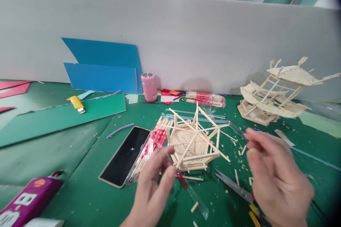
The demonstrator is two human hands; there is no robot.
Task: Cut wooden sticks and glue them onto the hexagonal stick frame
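Hexagonal stick frame [192, 145] sits mid-desk on the green desk [80, 184], sticks poking out all round. Left hand [153, 188] at its near-left edge, fingers [166, 152] pinched around a thin stick/red-tipped bit by the frame's corner. Right hand [277, 177] hovers just right of the frame, blurred; thumb & forefinger close together, can't tell if anything's gripped. Pack of red-tipped sticks [149, 149] lies touching the frame's left side, black phone [125, 156] beside that. Scissors [234, 186] near front, under right hand. Stick offcuts scattered round. Further back: 2nd stick pack [205, 98], pink cup [149, 87], blue card sheets [103, 67] leaning on the white wall, yellow cutter [76, 103]. Far right: stick pavilion model [277, 92]. Purple box [29, 198] at near-left.
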